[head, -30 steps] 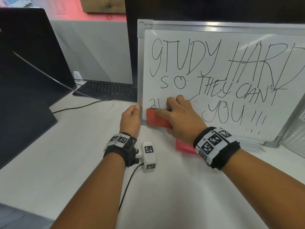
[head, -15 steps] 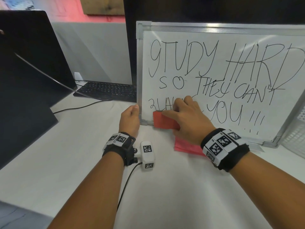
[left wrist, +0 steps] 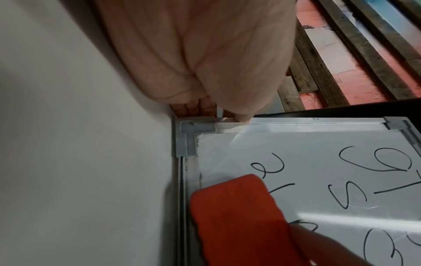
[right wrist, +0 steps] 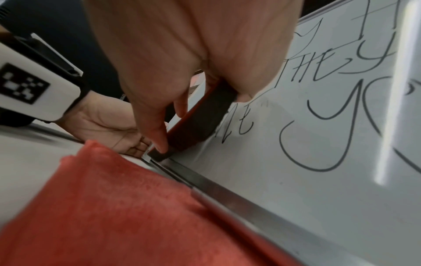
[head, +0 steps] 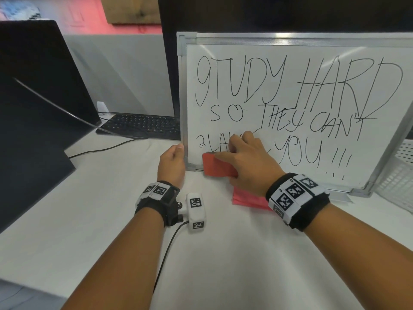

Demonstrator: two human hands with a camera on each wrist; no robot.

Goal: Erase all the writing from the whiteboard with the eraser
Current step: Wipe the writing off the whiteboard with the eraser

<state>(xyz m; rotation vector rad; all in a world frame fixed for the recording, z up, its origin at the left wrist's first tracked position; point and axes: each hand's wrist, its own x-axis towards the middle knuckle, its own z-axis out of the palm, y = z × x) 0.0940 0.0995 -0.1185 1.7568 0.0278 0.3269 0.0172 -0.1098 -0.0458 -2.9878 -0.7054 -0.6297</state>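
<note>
The whiteboard stands tilted back on the white table, covered in black handwriting. At its bottom left corner my right hand grips the red eraser and presses it flat against the board over the lowest line of writing. In the right wrist view the eraser shows its dark felt side, pinched between the thumb and fingers of my right hand. My left hand holds the board's left frame just above the corner. In the left wrist view the eraser lies close to that corner of the whiteboard.
A red cloth lies on the table below my right wrist. A black keyboard and a cable sit left of the board, with a dark screen further left. A white mesh basket stands at the right.
My right hand has slid the eraser a little to the right along the board's bottom, uncovering more letters at the left. The left hand keeps its hold on the frame.
</note>
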